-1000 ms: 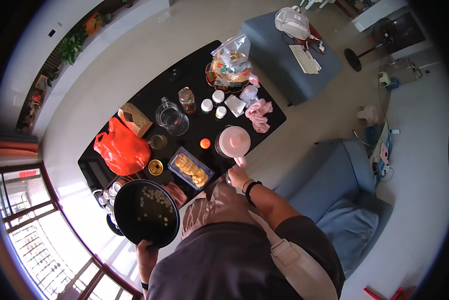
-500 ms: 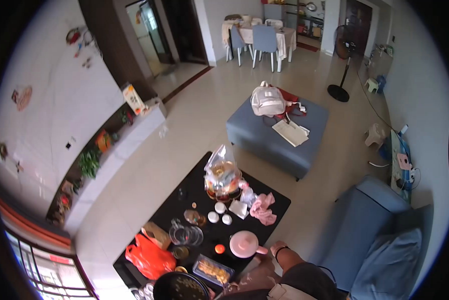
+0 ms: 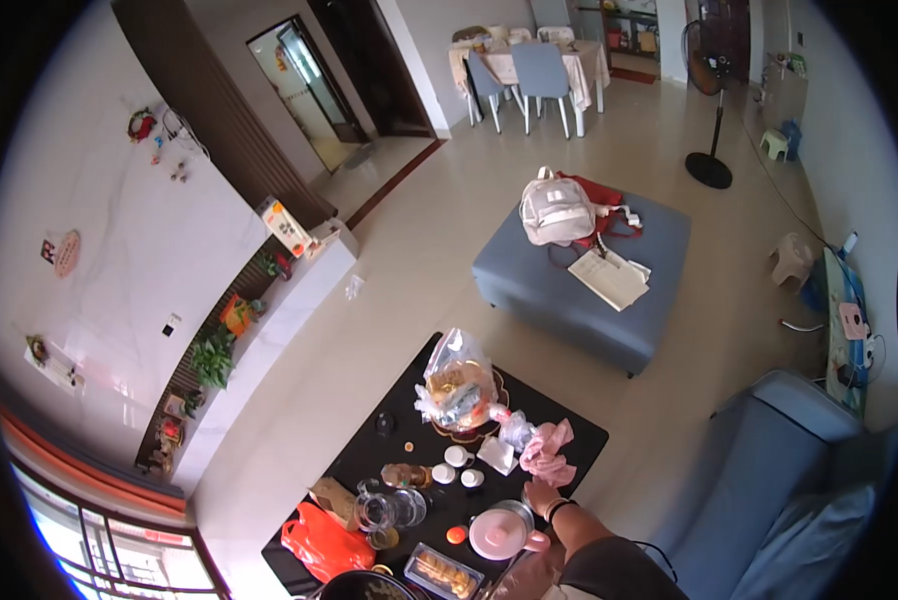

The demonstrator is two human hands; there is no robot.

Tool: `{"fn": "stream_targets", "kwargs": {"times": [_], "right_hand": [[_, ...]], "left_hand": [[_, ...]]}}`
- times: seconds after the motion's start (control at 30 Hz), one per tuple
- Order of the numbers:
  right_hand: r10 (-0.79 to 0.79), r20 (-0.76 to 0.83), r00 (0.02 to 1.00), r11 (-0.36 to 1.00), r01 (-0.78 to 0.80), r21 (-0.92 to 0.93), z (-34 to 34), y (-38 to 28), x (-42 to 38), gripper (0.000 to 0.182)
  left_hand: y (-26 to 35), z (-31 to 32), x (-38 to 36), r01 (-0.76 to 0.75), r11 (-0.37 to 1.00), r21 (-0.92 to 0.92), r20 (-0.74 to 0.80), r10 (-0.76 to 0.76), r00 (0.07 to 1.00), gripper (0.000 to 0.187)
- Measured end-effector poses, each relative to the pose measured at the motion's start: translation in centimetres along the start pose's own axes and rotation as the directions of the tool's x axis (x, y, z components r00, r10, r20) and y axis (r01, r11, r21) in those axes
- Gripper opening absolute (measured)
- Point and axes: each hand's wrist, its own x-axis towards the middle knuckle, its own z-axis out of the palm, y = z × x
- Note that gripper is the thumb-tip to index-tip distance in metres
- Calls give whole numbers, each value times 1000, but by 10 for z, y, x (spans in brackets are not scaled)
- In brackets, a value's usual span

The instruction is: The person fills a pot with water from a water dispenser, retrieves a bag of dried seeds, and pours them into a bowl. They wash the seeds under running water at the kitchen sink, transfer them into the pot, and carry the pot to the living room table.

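My right hand reaches over the near right side of the black table, between a pink cloth and a pink lidded pot. Its fingers are small and partly hidden, so I cannot make out whether they hold anything. A pale, shiny round rim shows just beyond the pot, close to the fingers. My left hand is out of sight; some blurred skin shows at the bottom edge. Left of the pot lie an orange fruit and a tray of yellowish food.
A dark pan, red plastic bag, glass pitcher, several white cups and a filled clear bag stand on the table. Beyond is a blue ottoman with a backpack. A blue sofa is at right.
My right hand has moved from beside the pot handle to beyond the pot, near the pink cloth. The camera view has shifted, and the dark pan shows less.
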Motion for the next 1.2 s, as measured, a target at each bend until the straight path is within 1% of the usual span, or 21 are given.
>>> {"fn": "stream_targets", "kwargs": {"times": [0.1, 0.13, 0.2, 0.27, 0.3, 0.33, 0.4, 0.53, 0.6, 0.63, 0.67, 0.7, 0.73, 0.77, 0.83, 0.9, 0.93, 1.0, 1.07, 1.13, 1.2], "right_hand": [[67, -231, 971, 996, -77, -35, -11, -10, -25, 16], [60, -178, 982, 998, -60, 4, 7, 0, -31, 21], [-26, 293, 956, 969, -49, 244, 18, 6, -42, 22], [-156, 458, 875, 918, -43, 394, 35, 5, -58, 21], [-140, 367, 919, 851, -78, 519, 14, -10, -77, 19], [-134, 373, 918, 861, -78, 502, 15, -12, -77, 19], [-121, 637, 762, 767, -335, 547, 18, -8, -79, 25], [-286, 428, 857, 872, 47, 488, 27, -22, -78, 26], [-228, 328, 917, 919, 91, 384, 16, -33, -78, 24], [-151, 208, 966, 897, 45, 440, 19, -39, -79, 21], [-173, 164, 971, 855, 65, 514, 21, -44, -74, 22], [-270, 81, 959, 846, 197, 495, 22, -43, -67, 22], [-295, 122, 948, 812, 181, 556, 14, -49, -63, 20], [-273, 155, 949, 819, 145, 555, 16, -48, -56, 19], [-276, 210, 938, 837, 127, 533, 10, -50, -48, 20], [-211, 295, 932, 763, -31, 645, -14, -64, -47, 19], [-217, 275, 937, 756, -17, 654, -25, -76, -44, 16], [-146, 392, 909, 711, -179, 680, -80, -133, -51, 14], [-278, 340, 898, 799, 21, 600, -109, -163, -42, 14], [-357, 237, 904, 879, 239, 413, -116, -173, -20, 9], [-389, 179, 904, 918, 363, 161, -145, -213, -14, 14]], "left_hand": [[-11, -12, -12, 6, 999, -35, -30, -7, 1000, 22], [-16, -18, -14, 10, 999, -49, -36, -11, 999, 21], [-25, -29, -18, 13, 997, -77, -45, -17, 999, 19], [-35, -44, -24, 14, 995, -102, -52, -19, 998, 17], [-41, -52, -27, 13, 993, -116, -51, -19, 999, 17], [-48, -58, -30, 14, 991, -135, -55, -21, 998, 16], [-63, -73, -36, 4, 984, -178, -57, -14, 998, 14], [-100, -104, -51, -34, 966, -257, -69, 16, 997, 11], [-132, -121, -64, -97, 962, -256, -86, 77, 993, 10], [-150, -130, -70, -125, 955, -268, -98, 101, 990, 9], [-164, -136, -73, -137, 942, -306, -114, 106, 988, 8], [-192, -156, -67, 6, 874, -486, -147, -88, 985, 21], [-185, -142, -75, -74, 760, -646, -146, -28, 989, 34], [-178, -136, -77, -111, 729, -676, -161, 0, 987, 46], [-176, -135, -81, -173, 688, -705, -198, 43, 979, 49], [-193, -143, -81, -197, 647, -736, -221, 46, 974, 49], [-196, -145, -83, -212, 625, -752, -237, 44, 971, 49], [-198, -147, -84, -226, 595, -771, -260, 29, 965, 48], [-207, -150, -86, -236, 566, -790, -276, 15, 961, 46], [-220, -157, -85, -269, 568, -778, -296, 48, 954, 45], [-222, -158, -87, -296, 536, -791, -336, 24, 942, 45]]}}
